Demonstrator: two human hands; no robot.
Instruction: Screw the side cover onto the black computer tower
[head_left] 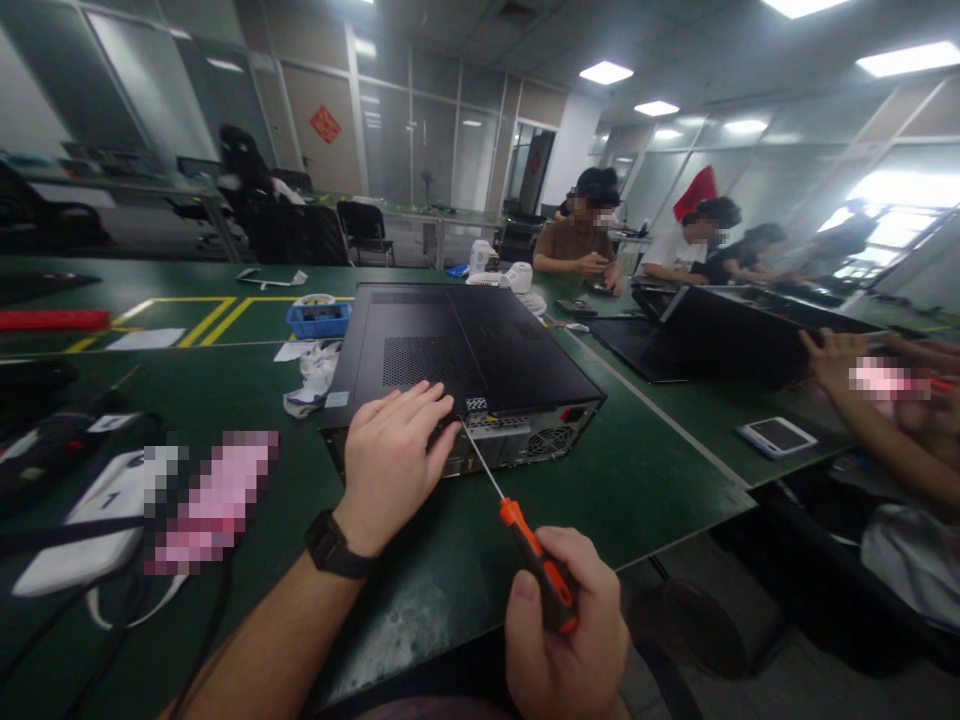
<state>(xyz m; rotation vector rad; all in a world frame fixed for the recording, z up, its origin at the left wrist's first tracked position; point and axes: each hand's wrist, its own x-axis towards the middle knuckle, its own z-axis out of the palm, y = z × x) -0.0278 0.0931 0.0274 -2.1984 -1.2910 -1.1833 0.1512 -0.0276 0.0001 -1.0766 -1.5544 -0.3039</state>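
Observation:
A black desktop computer case [499, 345] lies flat on the green table, its rear panel with a fan grille and power socket facing me. My left hand [397, 440], with a black watch on the wrist, grips the case's rear top edge. Its fingers rest on the cover, and the thumb is bent over the edge beside the screwdriver tip. My right hand [574, 610] is closed around the orange and black handle of a screwdriver [536, 560]. The long shaft slants up to the rear edge of the case, where the tip's exact contact is hidden by shadow.
Left of the case are a blue bin [319, 320], crumpled white gloves [313, 378] and a white device marked 1 [97, 530] with cables. On the right, another person's hands [847, 370] work near an opened black case [735, 330]. A phone [777, 436] lies near that edge.

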